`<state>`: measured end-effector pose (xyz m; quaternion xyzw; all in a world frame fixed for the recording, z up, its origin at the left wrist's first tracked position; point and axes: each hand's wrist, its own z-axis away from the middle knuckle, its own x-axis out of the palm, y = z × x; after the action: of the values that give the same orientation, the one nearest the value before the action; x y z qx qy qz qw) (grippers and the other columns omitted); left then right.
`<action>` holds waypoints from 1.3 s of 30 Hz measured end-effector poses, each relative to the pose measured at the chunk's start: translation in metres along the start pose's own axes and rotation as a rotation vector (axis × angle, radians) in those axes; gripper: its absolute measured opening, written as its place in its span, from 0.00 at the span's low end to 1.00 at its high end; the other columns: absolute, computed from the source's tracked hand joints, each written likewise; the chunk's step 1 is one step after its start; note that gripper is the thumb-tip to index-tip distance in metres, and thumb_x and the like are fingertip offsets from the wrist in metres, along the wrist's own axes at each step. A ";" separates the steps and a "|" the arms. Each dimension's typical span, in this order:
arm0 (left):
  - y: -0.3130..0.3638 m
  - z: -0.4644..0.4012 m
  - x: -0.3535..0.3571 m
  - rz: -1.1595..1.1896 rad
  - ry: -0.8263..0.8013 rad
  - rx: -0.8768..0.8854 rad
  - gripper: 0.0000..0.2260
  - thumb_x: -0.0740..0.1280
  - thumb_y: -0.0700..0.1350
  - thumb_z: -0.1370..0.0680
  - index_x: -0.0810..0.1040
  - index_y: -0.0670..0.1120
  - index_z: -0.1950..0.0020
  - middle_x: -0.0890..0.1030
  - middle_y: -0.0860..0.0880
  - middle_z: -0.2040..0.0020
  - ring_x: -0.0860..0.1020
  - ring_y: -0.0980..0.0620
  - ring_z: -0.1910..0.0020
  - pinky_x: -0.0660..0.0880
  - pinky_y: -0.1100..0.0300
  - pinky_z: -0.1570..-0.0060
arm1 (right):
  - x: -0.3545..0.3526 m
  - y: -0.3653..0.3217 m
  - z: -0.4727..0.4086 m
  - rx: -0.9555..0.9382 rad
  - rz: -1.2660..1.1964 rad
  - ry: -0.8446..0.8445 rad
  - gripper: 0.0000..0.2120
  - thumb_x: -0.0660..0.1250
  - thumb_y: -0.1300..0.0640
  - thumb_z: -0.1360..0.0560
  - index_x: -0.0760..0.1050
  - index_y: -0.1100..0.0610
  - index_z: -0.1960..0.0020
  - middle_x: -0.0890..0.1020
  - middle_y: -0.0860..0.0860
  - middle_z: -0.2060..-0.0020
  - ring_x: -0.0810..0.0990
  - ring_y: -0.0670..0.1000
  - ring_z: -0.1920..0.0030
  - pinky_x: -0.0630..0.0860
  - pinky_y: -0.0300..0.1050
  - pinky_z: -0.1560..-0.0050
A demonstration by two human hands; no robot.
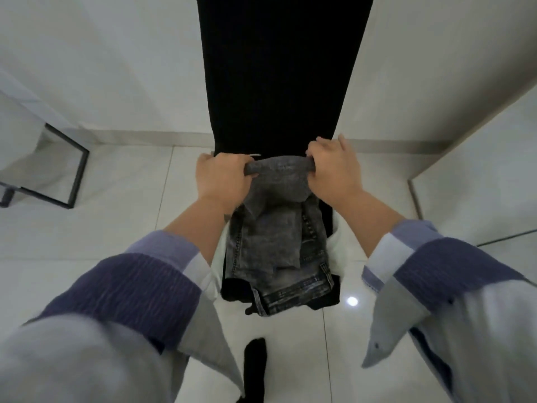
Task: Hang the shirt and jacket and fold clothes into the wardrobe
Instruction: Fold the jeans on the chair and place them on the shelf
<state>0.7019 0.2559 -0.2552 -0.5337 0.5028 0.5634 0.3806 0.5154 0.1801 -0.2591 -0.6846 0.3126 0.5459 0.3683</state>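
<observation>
A pair of washed grey jeans (pixel 279 242) hangs in front of me over the tiled floor, folded over at the top. My left hand (pixel 220 178) grips the left end of the top fold. My right hand (pixel 334 170) grips the right end of that fold. The waistband with its belt loops hangs at the bottom. Behind the jeans lie a white garment (pixel 340 251) and a black garment (pixel 232 289); I cannot tell what kind they are.
A tall black panel (pixel 279 68) rises straight ahead between white walls. A black metal frame (pixel 78 173) stands at the left. A white door or panel edge (pixel 465 141) is at the right. A black sock-like shape (pixel 255 365) shows at the bottom.
</observation>
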 end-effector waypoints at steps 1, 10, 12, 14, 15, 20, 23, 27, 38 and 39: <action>0.001 0.014 0.007 0.007 -0.019 0.007 0.11 0.62 0.51 0.23 0.78 0.57 0.42 0.82 0.51 0.55 0.79 0.47 0.51 0.64 0.54 0.48 | 0.006 -0.002 0.013 0.001 0.004 -0.033 0.12 0.66 0.63 0.30 0.73 0.61 0.47 0.81 0.57 0.51 0.76 0.59 0.41 0.54 0.51 0.27; 0.022 0.152 0.092 0.022 -0.057 0.006 0.19 0.68 0.43 0.29 0.76 0.51 0.38 0.79 0.51 0.39 0.77 0.46 0.46 0.69 0.52 0.51 | 0.085 0.006 0.154 -0.159 0.172 -0.117 0.36 0.75 0.59 0.34 0.67 0.56 0.29 0.76 0.56 0.34 0.73 0.56 0.32 0.54 0.59 0.27; 0.029 0.175 0.116 -0.014 -0.089 0.010 0.25 0.66 0.43 0.25 0.69 0.53 0.29 0.71 0.53 0.29 0.74 0.47 0.41 0.68 0.53 0.48 | 0.107 0.014 0.179 -0.154 0.228 -0.185 0.40 0.74 0.53 0.32 0.61 0.53 0.25 0.69 0.56 0.29 0.66 0.55 0.27 0.46 0.58 0.27; 0.036 0.190 0.141 -0.071 -0.151 0.002 0.29 0.62 0.44 0.22 0.56 0.56 0.23 0.60 0.54 0.24 0.67 0.48 0.35 0.63 0.54 0.40 | 0.126 0.020 0.197 -0.121 0.240 -0.248 0.41 0.72 0.54 0.30 0.53 0.50 0.23 0.61 0.55 0.24 0.56 0.54 0.24 0.36 0.57 0.28; 0.039 0.197 0.152 -0.085 -0.172 -0.014 0.31 0.61 0.45 0.22 0.52 0.56 0.22 0.56 0.54 0.22 0.63 0.48 0.31 0.60 0.54 0.36 | 0.137 0.023 0.204 -0.117 0.240 -0.278 0.43 0.70 0.55 0.28 0.47 0.48 0.22 0.55 0.55 0.23 0.50 0.53 0.23 0.31 0.57 0.29; 0.041 0.226 0.215 -0.061 -0.268 -0.082 0.32 0.54 0.51 0.19 0.35 0.55 0.24 0.35 0.54 0.23 0.38 0.49 0.23 0.43 0.40 0.27 | 0.194 0.030 0.239 -0.079 0.151 -0.307 0.45 0.69 0.57 0.29 0.43 0.48 0.22 0.46 0.54 0.22 0.42 0.54 0.23 0.43 0.67 0.29; 0.043 0.232 0.243 0.009 -0.246 -0.101 0.27 0.44 0.61 0.20 0.48 0.53 0.23 0.47 0.52 0.21 0.48 0.47 0.23 0.49 0.34 0.31 | 0.219 0.027 0.256 -0.046 0.092 -0.250 0.36 0.61 0.54 0.26 0.49 0.52 0.22 0.52 0.56 0.22 0.48 0.57 0.23 0.53 0.71 0.30; 0.054 0.235 0.258 0.155 -0.122 -0.213 0.27 0.36 0.61 0.20 0.47 0.53 0.22 0.46 0.51 0.21 0.45 0.47 0.23 0.44 0.36 0.30 | 0.224 0.022 0.255 0.011 -0.057 -0.083 0.24 0.47 0.49 0.20 0.59 0.52 0.25 0.58 0.56 0.23 0.53 0.55 0.23 0.53 0.67 0.28; 0.063 0.201 0.247 1.135 -0.044 -0.949 0.38 0.63 0.61 0.25 0.51 0.46 0.22 0.67 0.47 0.28 0.67 0.46 0.30 0.66 0.52 0.32 | 0.215 0.035 0.192 0.799 -0.791 -0.124 0.32 0.55 0.36 0.23 0.58 0.56 0.27 0.70 0.54 0.34 0.72 0.56 0.36 0.72 0.56 0.37; 0.058 0.199 0.248 1.168 -0.070 -0.981 0.38 0.65 0.63 0.27 0.57 0.45 0.24 0.70 0.48 0.31 0.70 0.46 0.32 0.68 0.51 0.33 | 0.216 0.036 0.192 0.825 -0.802 -0.149 0.33 0.54 0.34 0.24 0.62 0.57 0.30 0.73 0.53 0.39 0.73 0.55 0.39 0.73 0.54 0.38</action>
<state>0.5672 0.4111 -0.5052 -0.2707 0.3834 0.8486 -0.2442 0.4315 0.3177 -0.5019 -0.5089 0.1892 0.2434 0.8037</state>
